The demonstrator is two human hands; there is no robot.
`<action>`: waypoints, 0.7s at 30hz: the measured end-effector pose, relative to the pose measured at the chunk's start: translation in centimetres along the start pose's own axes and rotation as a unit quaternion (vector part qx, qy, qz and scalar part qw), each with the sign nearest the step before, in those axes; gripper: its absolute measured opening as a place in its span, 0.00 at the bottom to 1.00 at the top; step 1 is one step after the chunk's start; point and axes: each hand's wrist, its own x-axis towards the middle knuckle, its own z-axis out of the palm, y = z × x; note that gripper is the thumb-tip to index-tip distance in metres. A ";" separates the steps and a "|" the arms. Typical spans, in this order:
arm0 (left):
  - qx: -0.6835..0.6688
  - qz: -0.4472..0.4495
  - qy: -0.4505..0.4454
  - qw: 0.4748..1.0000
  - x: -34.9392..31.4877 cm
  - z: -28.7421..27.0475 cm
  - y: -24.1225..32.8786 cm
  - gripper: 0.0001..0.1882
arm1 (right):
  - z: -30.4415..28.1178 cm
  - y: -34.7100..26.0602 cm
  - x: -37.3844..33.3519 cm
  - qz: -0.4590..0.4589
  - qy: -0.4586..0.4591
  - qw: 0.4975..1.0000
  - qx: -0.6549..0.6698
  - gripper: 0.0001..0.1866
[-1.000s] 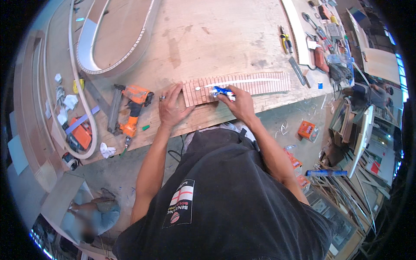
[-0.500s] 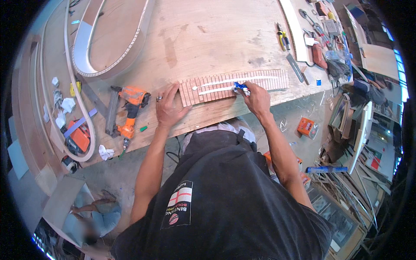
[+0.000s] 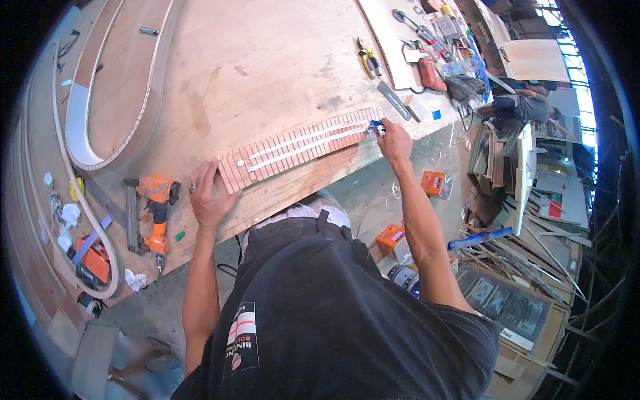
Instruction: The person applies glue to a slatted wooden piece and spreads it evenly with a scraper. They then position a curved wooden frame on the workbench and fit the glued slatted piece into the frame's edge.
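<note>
A slotted wooden strip (image 3: 228, 175) lies along the near edge of the workbench, with many crosswise cuts. Two long white lines of what looks like glue run lengthwise over it, plus a white dab near its left end. My left hand (image 3: 211, 201) rests against the strip's left end, fingers spread and thumb along the near edge. At the right end, my right hand (image 3: 397, 143) pinches a small blue-and-white glue tube (image 3: 375, 125), its tip down at the strip's surface. My fingers partly cover the tube.
Left of my left hand lies an orange nail gun (image 3: 157, 193). Beyond it stands a curved wooden band (image 3: 100, 160). Pliers (image 3: 368, 59), a metal ruler (image 3: 395, 100) and a red power tool (image 3: 431, 72) lie at the right. Other people are in the background.
My right hand has moved with the tube to the right end of the strip, and the lower white line is longer. My left hand stays at the left end. The whole view has shifted.
</note>
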 end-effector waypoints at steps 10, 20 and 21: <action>0.011 0.017 0.009 1.000 -0.1 0.2 -0.2 0.47 | 1.3 -9.8 -6.2 -0.039 -0.052 0.967 0.245 0.19; 0.013 -0.002 0.008 1.000 0.1 -0.4 0.4 0.47 | 1.6 -9.6 -5.8 -0.113 -0.016 0.988 0.106 0.13; 0.010 -0.002 0.005 1.000 0.2 -0.5 0.6 0.47 | 1.0 -7.9 -5.0 -0.093 -0.013 0.994 0.063 0.12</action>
